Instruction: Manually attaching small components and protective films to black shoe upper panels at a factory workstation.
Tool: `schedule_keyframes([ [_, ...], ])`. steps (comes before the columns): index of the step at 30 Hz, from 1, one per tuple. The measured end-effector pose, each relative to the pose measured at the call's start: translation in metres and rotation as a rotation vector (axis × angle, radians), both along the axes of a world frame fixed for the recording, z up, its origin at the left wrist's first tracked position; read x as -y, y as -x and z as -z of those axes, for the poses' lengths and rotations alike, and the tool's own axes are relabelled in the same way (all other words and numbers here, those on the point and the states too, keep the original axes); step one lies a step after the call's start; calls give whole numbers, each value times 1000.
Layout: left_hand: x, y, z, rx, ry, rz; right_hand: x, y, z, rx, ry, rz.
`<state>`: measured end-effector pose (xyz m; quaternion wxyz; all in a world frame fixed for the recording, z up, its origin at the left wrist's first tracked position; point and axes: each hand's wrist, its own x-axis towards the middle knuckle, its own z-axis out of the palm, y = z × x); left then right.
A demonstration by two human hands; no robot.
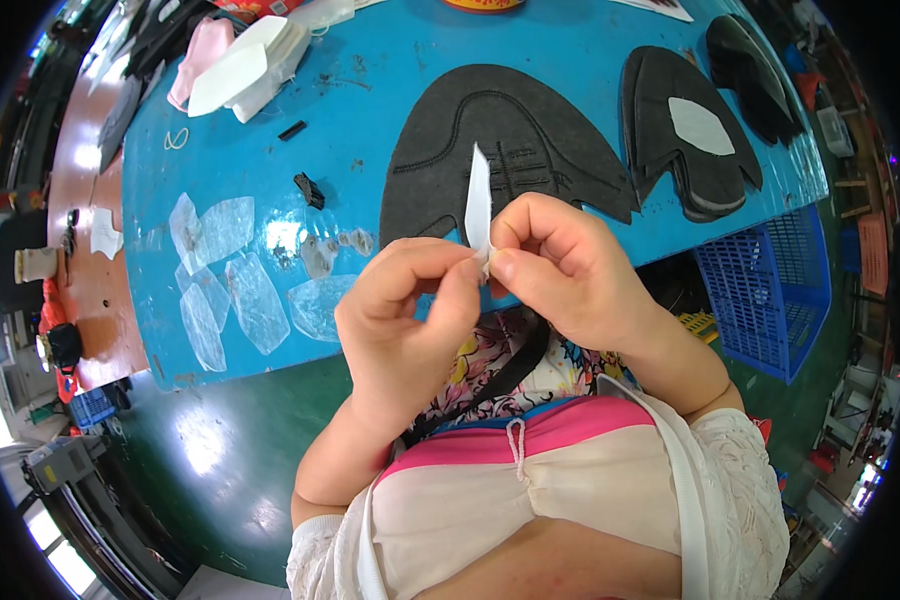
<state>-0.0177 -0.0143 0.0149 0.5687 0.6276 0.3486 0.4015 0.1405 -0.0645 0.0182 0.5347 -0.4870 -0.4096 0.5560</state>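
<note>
Pinched between both hands is a thin white piece (479, 200), long and pointed, standing edge-on above the fingertips. My left hand (410, 305) closes thumb and forefinger on its lower end. From the other side, my right hand (560, 265) pinches the same end, the fingertips of both hands nearly meeting. Behind them lies a dark grey shoe-upper piece (450, 125) with stitched lines, flat on the blue table (340, 215). Fingers hide part of the white piece's lower end and of the upper's near edge.
Clear film pieces (258, 300) lie on the left of the table. Stacked dark uppers (660, 95) with a white patch (701, 127) sit to the right. White pads (250, 70) and a pink piece (202, 60) are at back left. A blue crate (770, 290) stands below the table's right edge.
</note>
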Motion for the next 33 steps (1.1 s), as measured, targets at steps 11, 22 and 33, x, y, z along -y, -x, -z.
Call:
schedule_keyframes([
  [11,5,-2,2,285,326,24,6,0,-2,-22,-63,74],
  [22,-10,23,13,315,425,163,7,-32,-15,-106,152,83],
  [33,-49,76,12,374,281,-53,-16,-73,-18,321,-92,167],
])
